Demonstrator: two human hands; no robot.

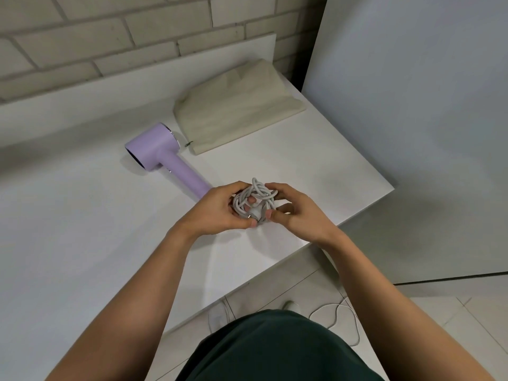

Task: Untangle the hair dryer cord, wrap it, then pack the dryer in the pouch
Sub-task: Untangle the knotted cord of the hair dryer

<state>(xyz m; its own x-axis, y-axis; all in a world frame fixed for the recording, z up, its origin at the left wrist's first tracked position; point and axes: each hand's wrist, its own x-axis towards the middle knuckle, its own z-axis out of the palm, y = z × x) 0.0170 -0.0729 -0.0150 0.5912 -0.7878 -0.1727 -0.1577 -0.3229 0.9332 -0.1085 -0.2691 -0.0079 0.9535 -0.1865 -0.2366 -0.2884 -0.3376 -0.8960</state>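
Observation:
A lilac hair dryer (pixel 162 158) lies on its side on the white table (pixel 82 229), its handle pointing toward my hands. Its grey cord (pixel 258 195) is bunched in a tangled knot, with the plug in the middle of the bundle. My left hand (pixel 220 213) grips the bundle from the left, thumb at its lower edge. My right hand (pixel 294 210) holds it from the right, thumb and fingers curled round the loops. A beige fabric pouch (pixel 239 105) lies flat on the table behind the dryer.
The table's right edge (pixel 365 213) runs close beside my right hand. A white panel (pixel 412 119) stands to the right. A brick wall (pixel 110 37) backs the table. On the tiled floor below lie a thin white cable (pixel 349 314) and a small white object (pixel 291 305).

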